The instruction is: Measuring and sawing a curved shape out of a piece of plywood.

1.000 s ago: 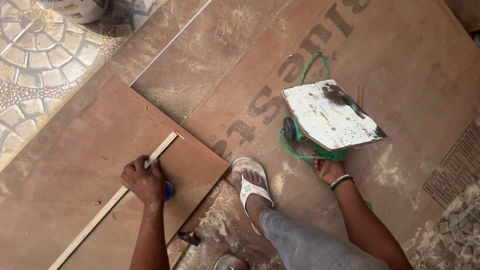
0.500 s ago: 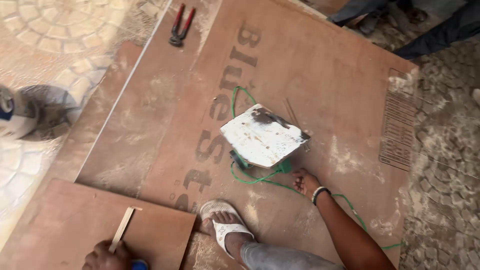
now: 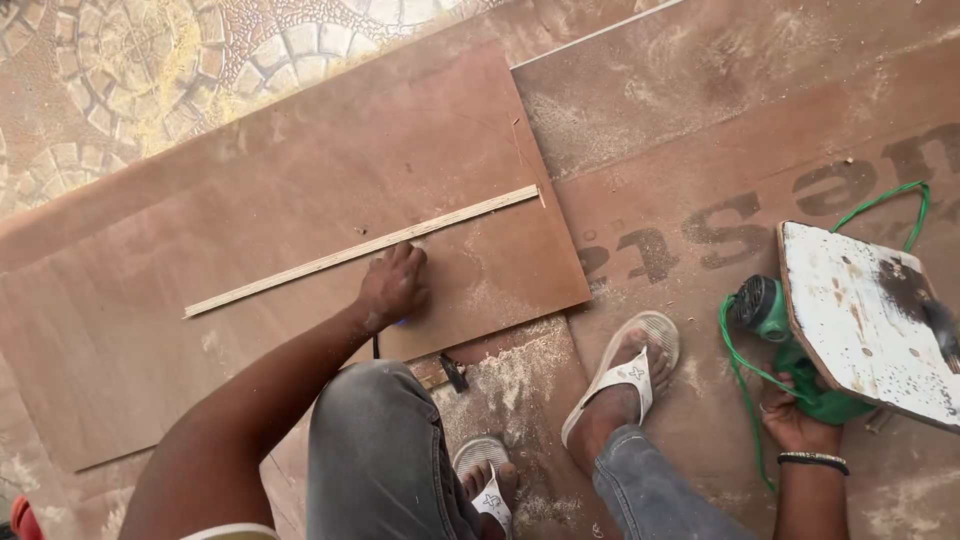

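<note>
Left grip [image 3: 393, 285] fisted beside wooden strip [image 3: 362, 250] | right grip [image 3: 795, 420] clamped on green saw [image 3: 790, 345]

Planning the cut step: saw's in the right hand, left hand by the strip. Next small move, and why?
Probably bring the saw over to the strip: the right hand holds it off to the side, while the left hand already presses beside the strip on the board.

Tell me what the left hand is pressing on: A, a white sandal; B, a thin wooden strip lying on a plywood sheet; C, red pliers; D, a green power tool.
B: the left hand rests with its fingers against the strip on the plywood sheet, while the right hand is the one at the green tool.
</note>
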